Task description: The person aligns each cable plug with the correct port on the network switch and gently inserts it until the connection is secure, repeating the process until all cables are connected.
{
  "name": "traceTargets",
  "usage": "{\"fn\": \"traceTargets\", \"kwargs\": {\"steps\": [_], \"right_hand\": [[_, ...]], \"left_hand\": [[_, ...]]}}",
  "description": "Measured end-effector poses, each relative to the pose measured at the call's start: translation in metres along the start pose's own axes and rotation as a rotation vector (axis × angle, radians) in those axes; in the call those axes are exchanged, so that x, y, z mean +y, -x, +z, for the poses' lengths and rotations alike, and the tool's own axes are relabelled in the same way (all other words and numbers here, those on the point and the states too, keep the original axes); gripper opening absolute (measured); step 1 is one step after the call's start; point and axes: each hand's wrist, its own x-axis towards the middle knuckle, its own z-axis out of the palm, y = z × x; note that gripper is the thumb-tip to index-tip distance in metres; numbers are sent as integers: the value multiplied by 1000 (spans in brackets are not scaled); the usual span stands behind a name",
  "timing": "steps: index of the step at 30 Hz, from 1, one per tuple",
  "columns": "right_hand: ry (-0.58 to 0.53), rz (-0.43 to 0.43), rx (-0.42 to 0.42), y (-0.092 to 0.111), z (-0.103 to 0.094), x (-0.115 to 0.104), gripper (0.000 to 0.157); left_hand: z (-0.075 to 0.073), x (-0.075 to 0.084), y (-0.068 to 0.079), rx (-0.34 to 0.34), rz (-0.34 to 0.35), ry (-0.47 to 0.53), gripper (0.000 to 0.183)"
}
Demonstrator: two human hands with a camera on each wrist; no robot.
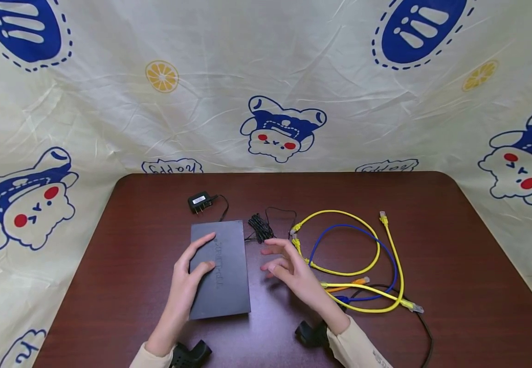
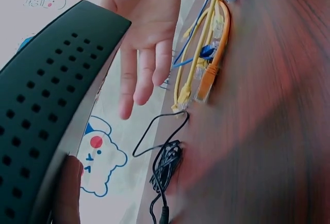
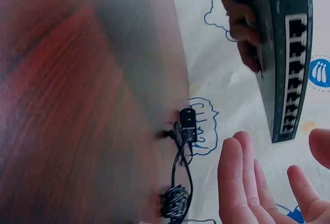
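A dark grey network switch point(image 1: 229, 286) is held up off the table by my left hand point(image 1: 187, 276). Its thumb and index finger lie across the top face, and other fingers curl beneath the box, as the right wrist view shows. A row of Ethernet ports point(image 3: 295, 74) runs along the side facing my right hand point(image 1: 289, 271). That hand hovers to the right of the switch with fingers spread and nothing in them. Rows of vent holes point(image 2: 51, 84) show on the switch in the left wrist view.
A black power adapter point(image 1: 199, 202) lies behind the switch, its bundled cord point(image 1: 261, 228) to the right. Yellow cables point(image 1: 401, 266), a blue cable point(image 1: 339, 226) and an orange connector point(image 1: 360, 281) spread over the right side of the brown table point(image 1: 109, 286). A printed cloth hangs behind.
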Motion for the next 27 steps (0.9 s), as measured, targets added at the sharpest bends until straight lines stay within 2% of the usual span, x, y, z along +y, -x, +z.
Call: {"fn": "traceTargets", "kwargs": {"steps": [4, 9, 16, 27], "right_hand": [[-5, 15, 21, -6, -3, 6, 44], [-32, 80, 38, -12, -4, 11, 45], [-40, 173, 26, -23, -3, 18, 46], [-69, 272, 0, -35, -3, 32, 52]], "left_hand": [[-5, -1, 0, 8, -8, -16, 52], [-10, -2, 2, 18, -24, -29, 52], [-17, -4, 5, 40, -42, -35, 52], [-25, -6, 8, 56, -55, -32, 53]]}}
